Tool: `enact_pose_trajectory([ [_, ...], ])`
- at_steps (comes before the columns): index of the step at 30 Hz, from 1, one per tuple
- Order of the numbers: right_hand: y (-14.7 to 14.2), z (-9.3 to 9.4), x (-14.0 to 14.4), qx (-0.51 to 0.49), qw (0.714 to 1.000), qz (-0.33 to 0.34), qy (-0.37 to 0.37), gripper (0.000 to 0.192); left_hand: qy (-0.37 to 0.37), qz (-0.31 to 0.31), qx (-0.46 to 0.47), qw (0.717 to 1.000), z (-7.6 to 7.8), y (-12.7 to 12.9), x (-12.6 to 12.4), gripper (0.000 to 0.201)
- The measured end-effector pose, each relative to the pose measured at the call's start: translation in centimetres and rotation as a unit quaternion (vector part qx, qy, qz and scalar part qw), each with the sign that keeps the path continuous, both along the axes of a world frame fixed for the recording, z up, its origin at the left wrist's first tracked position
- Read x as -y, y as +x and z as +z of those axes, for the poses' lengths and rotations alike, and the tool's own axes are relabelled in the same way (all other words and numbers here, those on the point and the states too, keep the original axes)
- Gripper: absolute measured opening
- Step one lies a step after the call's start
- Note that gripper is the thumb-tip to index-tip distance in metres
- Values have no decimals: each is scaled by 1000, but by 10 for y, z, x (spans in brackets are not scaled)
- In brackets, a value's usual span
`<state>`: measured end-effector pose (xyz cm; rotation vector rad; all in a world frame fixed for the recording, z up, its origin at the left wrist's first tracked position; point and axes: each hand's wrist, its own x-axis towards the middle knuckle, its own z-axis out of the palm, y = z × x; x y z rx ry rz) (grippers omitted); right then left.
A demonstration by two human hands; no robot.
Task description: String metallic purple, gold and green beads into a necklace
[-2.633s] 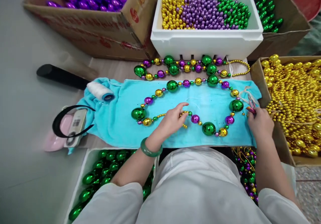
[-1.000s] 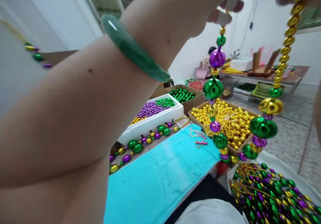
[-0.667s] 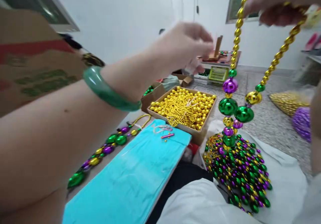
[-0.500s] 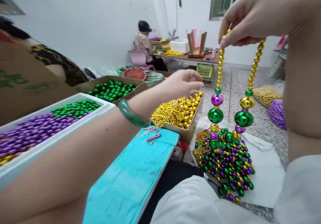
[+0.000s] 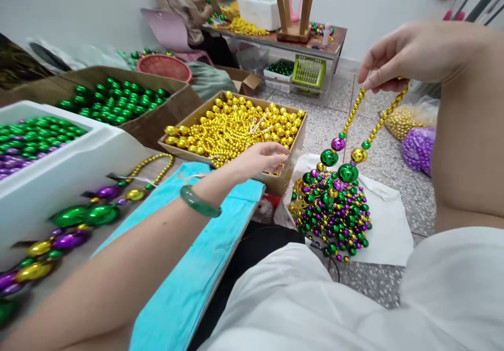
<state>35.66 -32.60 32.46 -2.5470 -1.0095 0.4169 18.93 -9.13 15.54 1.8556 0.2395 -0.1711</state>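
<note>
Speckled floor (image 5: 334, 115), turquoise cloth (image 5: 220, 235), right fingers (image 5: 372, 78) pinching bead necklace (image 5: 354, 154), left fingers (image 5: 275, 157) curled.

Two hands show: the left hand (image 5: 262, 159) at the centre of the frame, the right hand (image 5: 401, 57) at upper right. One green bangle (image 5: 200, 203) sits on the left wrist. Two cardboard boxes stand in the upper left half, one of green beads (image 5: 118, 99) and one of gold beads (image 5: 232, 125). One white foam box (image 5: 71, 167) is at left. One turquoise cloth (image 5: 197, 267) lies low in the frame. One heap of finished necklaces (image 5: 333, 209) lies right of centre on one white sheet (image 5: 388, 230).
</note>
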Motion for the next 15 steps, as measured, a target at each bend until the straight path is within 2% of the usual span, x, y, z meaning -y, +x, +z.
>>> enact_pose_trajectory([
  [3,5,-17,4,-14,1000,-20,2,5,-23,28,-28,999,-12,-11,-12,36],
  [7,13,-35,7,-36,997,-61,27,6,-41,25,-58,997,-34,-20,-21,42],
  [11,19,-51,12,-61,992,-101,55,6,-69,17,-73,995,-55,-29,-20,49],
  [15,33,-69,34,-53,989,-135,37,11,-98,19,-102,990,-76,-44,-14,49],
])
